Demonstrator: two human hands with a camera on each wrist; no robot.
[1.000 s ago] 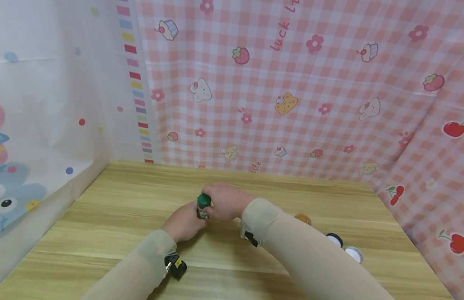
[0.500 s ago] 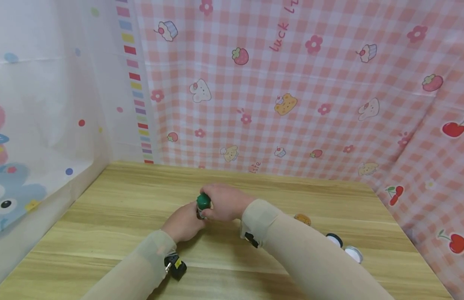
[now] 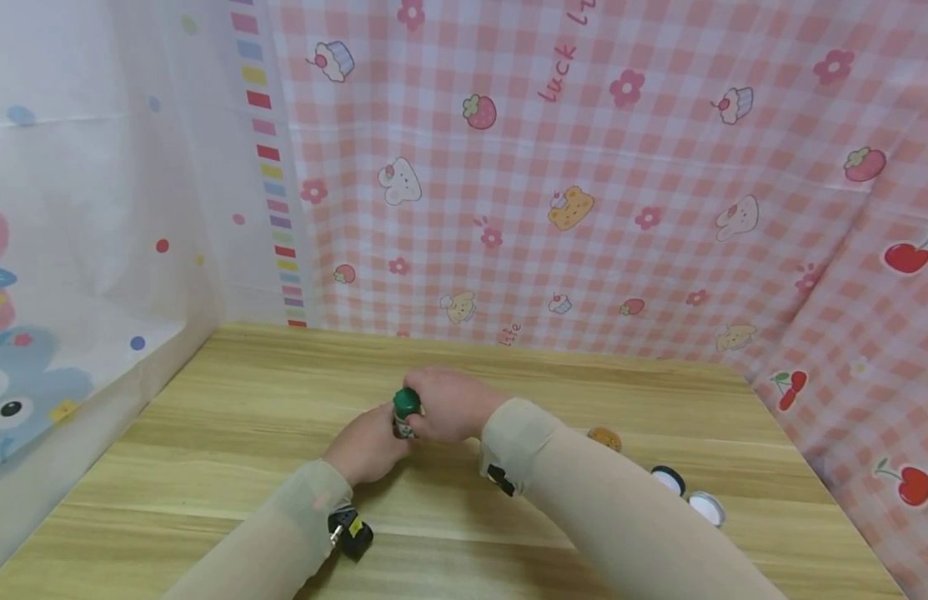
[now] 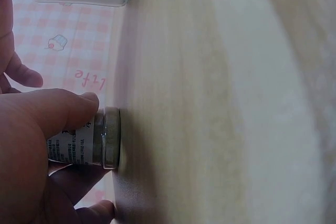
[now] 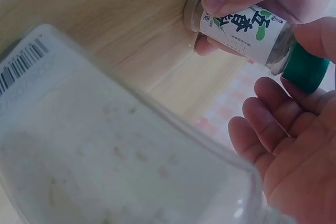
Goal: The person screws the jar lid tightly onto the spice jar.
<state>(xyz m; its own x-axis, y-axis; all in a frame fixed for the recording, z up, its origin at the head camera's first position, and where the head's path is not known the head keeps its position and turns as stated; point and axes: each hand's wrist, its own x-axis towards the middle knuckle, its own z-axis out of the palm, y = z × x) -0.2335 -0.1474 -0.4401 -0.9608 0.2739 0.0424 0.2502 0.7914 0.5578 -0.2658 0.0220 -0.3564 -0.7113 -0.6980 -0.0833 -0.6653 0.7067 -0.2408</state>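
Note:
A small spice jar (image 3: 405, 427) stands on the wooden table between my two hands, its white label printed with dark characters and green marks. Around its lower body grips my left hand (image 3: 368, 443), thumb (image 4: 73, 106) along one side in the left wrist view. My right hand (image 3: 452, 406) pinches the green cap (image 5: 306, 67) between thumb and forefinger. Its other fingers (image 5: 262, 121) are loosely bent away from the jar in the right wrist view. The cap sits on the jar's neck.
Right of my hands, partly behind the right sleeve, lie an orange-brown round top (image 3: 605, 438), a dark-rimmed white disc (image 3: 669, 480) and a white disc (image 3: 707, 508). A larger clear jar of whitish contents (image 5: 121, 140) stands close by the right wrist. Patterned cloth (image 3: 509, 167) backs the table.
Both hands keep their place on the jar. The right thumb dips over the label half a second ago and is back up near the cap now.

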